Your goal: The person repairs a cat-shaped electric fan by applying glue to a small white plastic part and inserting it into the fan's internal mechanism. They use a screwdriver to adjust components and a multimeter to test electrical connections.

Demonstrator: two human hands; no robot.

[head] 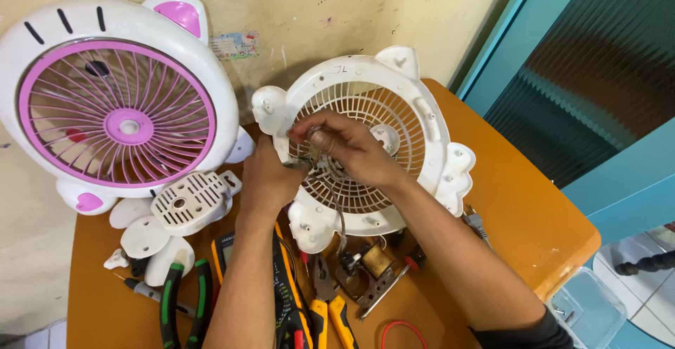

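Both hands over the white fan grille (415, 120), standing tilted near the back edge of the orange table (534, 215). Left hand (267, 180) closed around thin wires (320, 159) at the grille's left rim. Right hand (348, 145) with fingertips pressed together, pinching the same wires. Small motor (369, 264) just below, toward the front edge. Pink-and-white fan (119, 103) at the back left corner.
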